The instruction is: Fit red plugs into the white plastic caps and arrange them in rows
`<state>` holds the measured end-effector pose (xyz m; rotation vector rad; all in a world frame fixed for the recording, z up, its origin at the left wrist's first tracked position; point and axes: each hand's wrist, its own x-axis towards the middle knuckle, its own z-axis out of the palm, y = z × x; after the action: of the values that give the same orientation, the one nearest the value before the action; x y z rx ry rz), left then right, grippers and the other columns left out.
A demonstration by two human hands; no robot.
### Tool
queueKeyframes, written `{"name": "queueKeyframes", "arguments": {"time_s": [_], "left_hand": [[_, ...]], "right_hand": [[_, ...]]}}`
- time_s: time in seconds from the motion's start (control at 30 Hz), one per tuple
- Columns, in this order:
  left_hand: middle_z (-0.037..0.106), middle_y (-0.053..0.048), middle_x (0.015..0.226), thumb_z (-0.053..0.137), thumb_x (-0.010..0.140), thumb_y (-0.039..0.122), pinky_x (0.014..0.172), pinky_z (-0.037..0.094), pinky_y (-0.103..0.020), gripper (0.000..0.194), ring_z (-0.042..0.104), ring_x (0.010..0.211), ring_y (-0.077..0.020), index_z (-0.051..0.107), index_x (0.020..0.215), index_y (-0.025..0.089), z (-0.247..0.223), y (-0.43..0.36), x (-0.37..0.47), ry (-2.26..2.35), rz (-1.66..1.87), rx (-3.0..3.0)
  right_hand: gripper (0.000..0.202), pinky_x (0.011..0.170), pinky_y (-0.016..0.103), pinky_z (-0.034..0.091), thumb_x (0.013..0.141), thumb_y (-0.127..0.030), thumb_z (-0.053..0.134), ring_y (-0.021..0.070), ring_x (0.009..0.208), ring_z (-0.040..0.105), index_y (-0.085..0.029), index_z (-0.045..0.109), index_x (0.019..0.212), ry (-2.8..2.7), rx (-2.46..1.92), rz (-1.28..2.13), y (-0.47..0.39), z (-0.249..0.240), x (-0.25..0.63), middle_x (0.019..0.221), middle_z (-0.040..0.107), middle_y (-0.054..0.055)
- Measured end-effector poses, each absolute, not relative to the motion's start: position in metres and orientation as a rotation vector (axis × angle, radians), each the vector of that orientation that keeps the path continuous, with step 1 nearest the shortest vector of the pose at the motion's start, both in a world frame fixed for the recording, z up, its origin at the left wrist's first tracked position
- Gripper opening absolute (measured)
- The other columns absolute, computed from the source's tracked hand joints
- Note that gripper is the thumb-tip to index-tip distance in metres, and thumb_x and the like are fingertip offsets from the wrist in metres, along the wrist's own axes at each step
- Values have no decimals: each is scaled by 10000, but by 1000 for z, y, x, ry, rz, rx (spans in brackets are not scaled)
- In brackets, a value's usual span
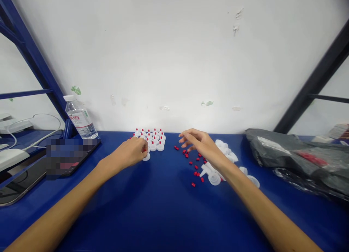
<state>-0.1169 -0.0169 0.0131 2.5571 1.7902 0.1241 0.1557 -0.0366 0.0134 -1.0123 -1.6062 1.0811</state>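
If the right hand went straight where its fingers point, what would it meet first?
Probably the red-tipped white caps beside the left hand, though how high the right hand hovers is unclear.

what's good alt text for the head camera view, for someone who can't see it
A person's left hand grips a red-tipped white cap beside similar caps on a blue table. The open right hand is near scattered red pieces and white parts, with a water bottle at left and grey bag at right.
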Motion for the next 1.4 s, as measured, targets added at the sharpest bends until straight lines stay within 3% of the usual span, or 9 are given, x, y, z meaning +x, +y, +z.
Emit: {"name": "queueKeyframes", "arguments": {"time_s": [0.17, 0.3, 0.47, 0.57, 0.73, 0.93, 1.13, 1.4], "left_hand": [[729, -64, 902, 524, 781, 209, 613, 386, -299, 197, 660, 793, -239, 710, 846, 228, 13, -18, -118, 1890, 71, 2571], [708, -107, 1002, 509, 813, 256, 641, 419, -316, 272, 663, 859, -277, 706, 994, 207, 15, -24, -114, 1963, 101, 2621], [686, -98, 951, 430, 922, 337, 670, 449, -324, 307, 654, 828, -257, 695, 984, 196, 16, -36, -94, 1860, 426, 2734], [688, -72, 935, 428, 937, 281, 750, 466, -315, 285, 653, 861, -222, 691, 1010, 201, 2, -41, -80, 1602, 573, 2762], [691, -83, 1018, 411, 962, 252, 784, 489, -320, 344, 659, 904, -219, 633, 1221, 209, -29, -36, -61, 1440, 599, 2765], [687, -117, 1110, 368, 989, 234, 820, 497, -351, 422, 667, 993, -254, 522, 1378, 178, -44, -11, -41, 1443, 512, 2829], [699, -118, 1027, 389, 997, 251, 786, 491, -349, 335, 673, 955, -263, 652, 1190, 173, -45, 2, -33, 1482, 484, 2801], [682, -84, 979, 470, 981, 295, 732, 477, -310, 228, 666, 878, -228, 673, 1015, 196, -38, -16, -46, 1526, 591, 2752]], "right_hand": [[266, 732, 285, 509, 939, -397, 513, 172, 822, 691, -203, 689, 986, -1656, -1091, 905, -32, 12, 163, 930, 735, 58], [240, 760, 305, 477, 946, -351, 495, 195, 822, 693, -227, 701, 938, -1755, -1300, 470, -32, 15, 173, 878, 751, 35], [242, 767, 325, 452, 945, -309, 498, 247, 915, 679, -208, 718, 958, -1960, -1622, 19, -25, 15, 195, 978, 755, 81], [238, 775, 331, 450, 928, -301, 531, 268, 966, 666, -195, 734, 992, -2089, -1783, -74, -18, 10, 208, 1009, 751, 108], [259, 791, 339, 456, 903, -324, 589, 279, 980, 670, -198, 745, 1068, -2260, -1889, -80, -10, 2, 216, 996, 757, 119], [170, 876, 383, 419, 877, -269, 619, 279, 954, 681, -215, 763, 951, -2305, -1903, -103, -8, -3, 212, 910, 770, 97], [142, 921, 387, 382, 894, -283, 620, 256, 952, 679, -212, 741, 875, -2285, -1890, -95, -11, 0, 213, 893, 767, 80], [190, 724, 311, 415, 977, -325, 487, 236, 864, 678, -206, 621, 917, -2069, -1707, -33, -20, 11, 207, 920, 744, 84]]}}
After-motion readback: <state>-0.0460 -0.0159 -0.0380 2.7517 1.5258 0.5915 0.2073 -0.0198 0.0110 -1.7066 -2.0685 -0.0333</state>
